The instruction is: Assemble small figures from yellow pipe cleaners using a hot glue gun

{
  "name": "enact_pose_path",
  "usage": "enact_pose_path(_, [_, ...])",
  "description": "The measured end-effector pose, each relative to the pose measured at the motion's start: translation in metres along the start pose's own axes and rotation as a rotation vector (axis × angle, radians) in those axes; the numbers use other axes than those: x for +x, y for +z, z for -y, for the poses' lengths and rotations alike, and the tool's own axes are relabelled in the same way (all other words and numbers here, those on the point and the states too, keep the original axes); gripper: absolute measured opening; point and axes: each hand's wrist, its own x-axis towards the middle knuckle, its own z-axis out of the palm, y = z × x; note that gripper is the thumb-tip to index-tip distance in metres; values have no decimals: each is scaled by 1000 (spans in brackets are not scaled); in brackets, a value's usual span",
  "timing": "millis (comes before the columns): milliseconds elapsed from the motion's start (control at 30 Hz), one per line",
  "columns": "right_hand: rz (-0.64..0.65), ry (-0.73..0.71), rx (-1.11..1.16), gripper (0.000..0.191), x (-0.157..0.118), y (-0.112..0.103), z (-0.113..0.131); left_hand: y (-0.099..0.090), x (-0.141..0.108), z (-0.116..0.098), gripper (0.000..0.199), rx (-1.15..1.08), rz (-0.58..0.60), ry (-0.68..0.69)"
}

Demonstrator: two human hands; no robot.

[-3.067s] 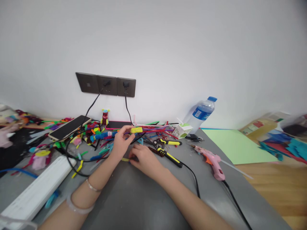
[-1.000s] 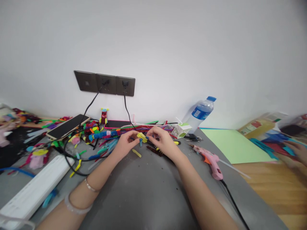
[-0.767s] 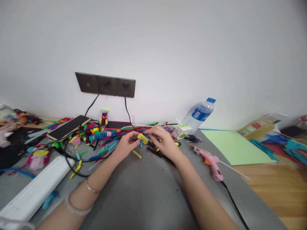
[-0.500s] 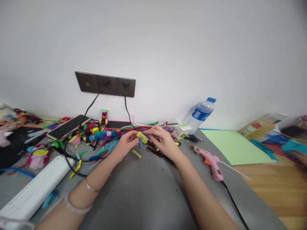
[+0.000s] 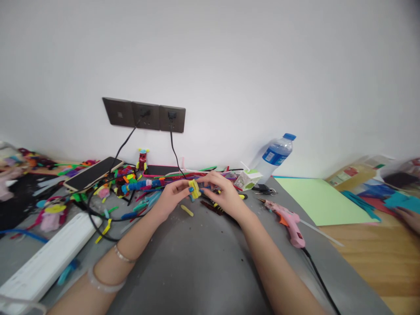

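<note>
Left hand: while its bent fingers meet its thumb, it pinches a small, fuzzy yellow piece;
Right hand: thumb at the piece's other edge; whether pinching, I cannot quite tell;
Yellow piece: between both hands, near the smooth grey tabletop.

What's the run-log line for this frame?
left hand: holds yellow piece | right hand: at piece's edge | yellow strip: on table | glue gun: on table
</note>
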Motion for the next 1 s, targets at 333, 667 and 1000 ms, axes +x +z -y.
enact_pose_path(333, [-25, 22, 72, 20, 0, 3, 0, 1, 0, 3, 39, -67, -19, -36])
enact_pose_path(667, [-28, 25, 126, 20, 0, 4, -1, 3, -1, 2, 40, -111, -59, -42])
enact_pose_path(1000, [-24, 23, 128, 19, -1, 6, -1, 5, -2, 0, 38, -162, -86, -61])
